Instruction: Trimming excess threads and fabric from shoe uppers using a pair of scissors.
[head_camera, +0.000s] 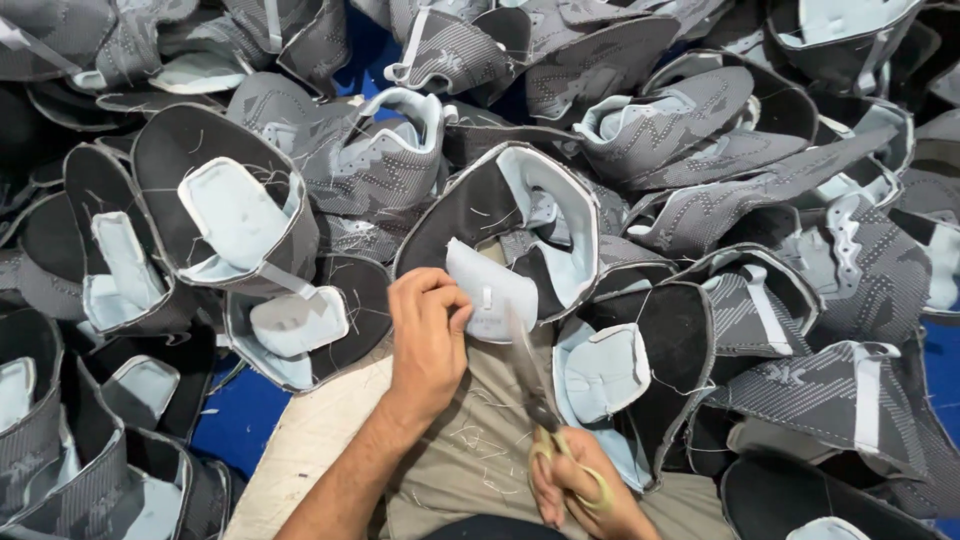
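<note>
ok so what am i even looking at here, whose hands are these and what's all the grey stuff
This is one picture from a camera worn on a person's head, looking down at their own two bare hands. The left hand grips the pale blue tongue of a grey knitted shoe upper with a dark lining. The right hand holds yellow-handled scissors, blades pointing up toward that tongue. All around lie heaps of the same unfinished uppers, piled over a blue surface. Loose thread bits dot the person's tan lap.
</note>
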